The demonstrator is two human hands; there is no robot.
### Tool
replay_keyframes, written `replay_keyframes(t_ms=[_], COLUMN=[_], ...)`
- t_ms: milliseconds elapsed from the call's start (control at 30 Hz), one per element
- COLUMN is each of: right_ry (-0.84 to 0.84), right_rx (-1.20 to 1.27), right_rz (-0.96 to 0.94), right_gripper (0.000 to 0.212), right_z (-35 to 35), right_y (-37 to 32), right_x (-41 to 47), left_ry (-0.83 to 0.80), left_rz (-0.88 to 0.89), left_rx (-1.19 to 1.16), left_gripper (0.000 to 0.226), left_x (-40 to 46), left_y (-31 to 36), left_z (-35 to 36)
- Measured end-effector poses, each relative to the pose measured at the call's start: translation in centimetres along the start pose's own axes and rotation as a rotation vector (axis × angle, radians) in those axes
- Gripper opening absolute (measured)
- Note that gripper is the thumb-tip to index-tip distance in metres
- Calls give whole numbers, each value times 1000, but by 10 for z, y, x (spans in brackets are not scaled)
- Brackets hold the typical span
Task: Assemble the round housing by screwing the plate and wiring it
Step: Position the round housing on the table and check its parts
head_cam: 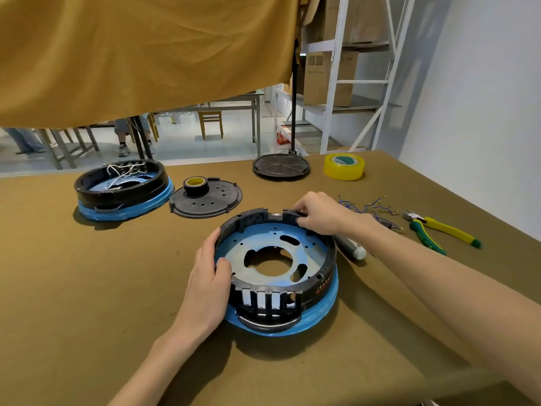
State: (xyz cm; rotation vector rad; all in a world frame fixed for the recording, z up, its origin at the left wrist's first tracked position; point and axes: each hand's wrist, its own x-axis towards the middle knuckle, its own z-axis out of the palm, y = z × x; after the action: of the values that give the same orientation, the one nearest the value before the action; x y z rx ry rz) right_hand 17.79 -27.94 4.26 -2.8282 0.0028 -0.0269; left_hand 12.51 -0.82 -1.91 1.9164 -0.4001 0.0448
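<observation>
I have the round housing (278, 271) sitting in the middle of the worktop (87, 288), nearer my edge than the far one, so both arms reach it without stretching. My left hand (209, 285) wraps its left rim, thumb hooked over the wall and onto the blue-filmed plate (263, 238) inside, I think to stop the ring turning while the other hand works. My right hand (317, 213) is at the far rim, fingers curled and pinching a small black piece (289, 213) at a notch in the wall; whether it is seating or loose I cannot tell. The plate lies flat in the housing and I see no wires in it yet, so I judge the wiring is not begun. The loose wires (369, 206) lie near the right edge, just beyond my right wrist, with the pliers (439, 230) beside them, handy for that side. A white-tipped tool (351, 247) lies touching or just beside the housing under my right forearm. Toward the far left corner stands a second housing (123, 189), already wired, useful as a pattern.
</observation>
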Motion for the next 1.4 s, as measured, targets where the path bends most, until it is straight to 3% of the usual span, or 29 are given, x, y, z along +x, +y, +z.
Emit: replay_keyframes(t_ms=[533, 833, 1067, 1167, 1233, 1300, 1400], right_ry=[13, 74, 103, 81, 145, 312, 462], right_rx=[-67, -49, -6, 142, 309, 404, 274], right_rz=[-15, 8, 7, 30, 61, 110, 239], right_gripper=[29, 26, 24, 31, 47, 44, 30], right_z=[-4, 5, 6, 2, -5, -11, -15], right_y=[0, 5, 5, 12, 22, 37, 64], right_x=[-2, -8, -9, -15, -29, -46, -67], left_ry=[27, 28, -3, -29, -45, -22, 2], left_rz=[-6, -13, -5, -8, -6, 44, 206], left_rx=[22, 37, 50, 83, 149, 219, 254], left_gripper=[63, 52, 53, 54, 60, 73, 75], left_x=[1, 4, 6, 5, 8, 11, 17], left_y=[-1, -4, -1, 0, 3, 9, 29], left_z=[4, 4, 1, -2, -8, -14, -11])
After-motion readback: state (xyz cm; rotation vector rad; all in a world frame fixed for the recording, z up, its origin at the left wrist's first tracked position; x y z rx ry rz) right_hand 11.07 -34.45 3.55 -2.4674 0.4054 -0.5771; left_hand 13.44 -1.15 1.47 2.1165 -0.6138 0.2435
